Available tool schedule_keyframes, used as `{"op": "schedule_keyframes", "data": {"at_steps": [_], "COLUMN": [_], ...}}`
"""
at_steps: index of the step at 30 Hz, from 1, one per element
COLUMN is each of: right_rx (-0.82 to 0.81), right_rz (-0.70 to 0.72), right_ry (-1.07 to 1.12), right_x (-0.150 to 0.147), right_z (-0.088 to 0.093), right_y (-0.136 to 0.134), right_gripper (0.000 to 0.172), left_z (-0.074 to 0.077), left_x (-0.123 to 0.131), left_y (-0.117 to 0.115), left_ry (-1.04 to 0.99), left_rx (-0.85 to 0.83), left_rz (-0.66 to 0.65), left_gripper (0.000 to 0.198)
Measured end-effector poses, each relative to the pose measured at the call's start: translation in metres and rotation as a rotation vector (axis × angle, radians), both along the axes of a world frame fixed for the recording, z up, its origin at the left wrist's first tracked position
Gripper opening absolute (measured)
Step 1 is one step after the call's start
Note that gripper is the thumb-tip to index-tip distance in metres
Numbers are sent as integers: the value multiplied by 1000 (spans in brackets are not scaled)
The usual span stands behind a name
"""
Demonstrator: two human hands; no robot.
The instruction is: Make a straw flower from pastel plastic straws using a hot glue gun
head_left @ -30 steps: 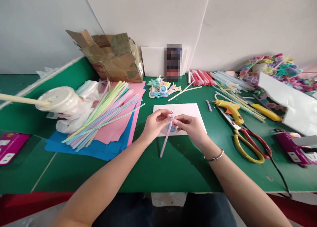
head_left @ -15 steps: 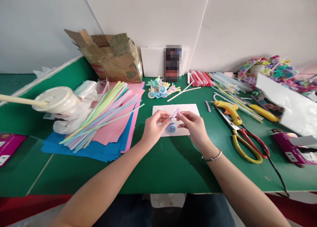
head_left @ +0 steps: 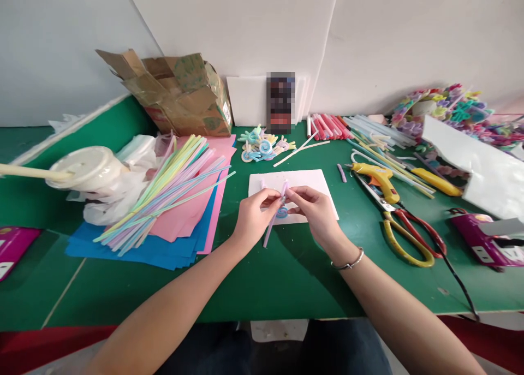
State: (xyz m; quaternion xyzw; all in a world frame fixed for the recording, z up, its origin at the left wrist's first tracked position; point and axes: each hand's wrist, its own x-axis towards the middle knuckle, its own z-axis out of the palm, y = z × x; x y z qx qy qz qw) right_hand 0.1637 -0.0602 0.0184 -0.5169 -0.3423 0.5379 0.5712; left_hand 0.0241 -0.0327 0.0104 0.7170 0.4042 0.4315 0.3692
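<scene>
Above a white board [head_left: 323,184], my left hand [head_left: 254,218] and my right hand [head_left: 317,214] meet with closed fingertips. Both pinch a lilac pipe cleaner [head_left: 267,235]. One length of it slants down below my left fingers, and a short folded end stands up between the hands. A second lilac tip [head_left: 262,184] shows just behind my left hand. Beneath the fingers a blue coiled spiral [head_left: 282,213] lies on the board, partly covered by my right fingertips. A short purple piece [head_left: 341,173] lies to the right of the board.
To the left, a bundle of pastel pipe cleaners [head_left: 164,192] rests on pink and blue sheets. Finished small shapes [head_left: 262,146] are heaped behind the board. At right lie a yellow glue gun [head_left: 379,179] and large scissors [head_left: 388,244]. A cardboard box [head_left: 184,107] stands at the back.
The lilac pipe cleaner has turned between my fingers, so a long end now points down toward me. My hands stay close together, and the board sits slightly rotated.
</scene>
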Motion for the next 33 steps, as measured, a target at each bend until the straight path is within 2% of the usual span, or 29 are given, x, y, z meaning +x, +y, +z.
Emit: {"op": "schedule_keyframes", "data": {"at_steps": [6, 11, 16, 21, 29, 33], "right_rx": [112, 206, 184, 131, 81, 87], "right_rz": [-19, -53, 71, 122, 111, 48], "right_ry": [-227, -404, -273, -93, 51, 56], "right_x": [3, 14, 22, 24, 17, 16], "right_z": [0, 0, 1, -1, -8, -9], "right_y": [1, 4, 9, 14, 14, 14], "right_gripper": [28, 23, 23, 24, 26, 28], "left_z": [1, 5, 11, 13, 7, 2], "left_x": [-2, -2, -1, -2, 0, 1], "left_y": [4, 8, 9, 8, 5, 5], "left_ry": [1, -52, -88, -117, -214, -247], "left_rx": [-70, -270, -430, -541, -583, -596], "left_rz": [-5, -67, -151, -212, -255, -253], "left_gripper": [8, 10, 13, 14, 16, 17]}}
